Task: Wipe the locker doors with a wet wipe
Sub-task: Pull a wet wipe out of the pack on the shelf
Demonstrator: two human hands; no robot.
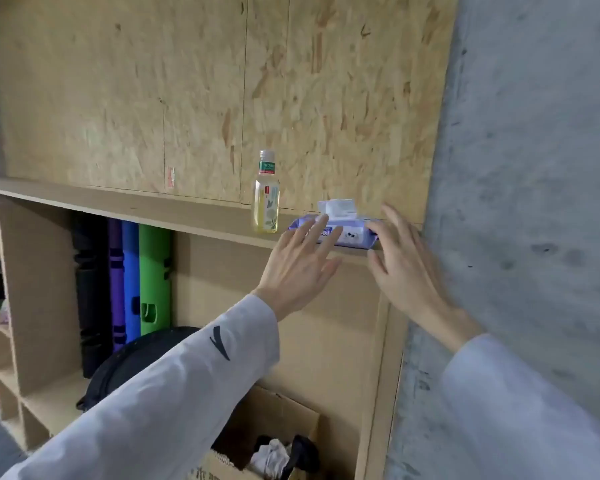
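Two hands reach forward, both empty with fingers spread. Left hand point(300, 268) has fingertips overlapping the near-left end of the wet wipe pack point(340, 230); right hand point(407, 268) flanks its right end, contact unclear. Pack lies flat on the shelf point(187, 216), long axis left-to-right, one wipe point(338, 206) standing up from the top opening. Left hand looks nearer the wipe. Beyond: locker doors point(201, 98), not yet wiped.

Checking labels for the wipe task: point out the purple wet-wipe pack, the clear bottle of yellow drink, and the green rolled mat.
purple wet-wipe pack point(352, 236): head view, front face of the pack.
clear bottle of yellow drink point(266, 209): head view, middle of the body.
green rolled mat point(154, 271): head view, upper half of the roll.
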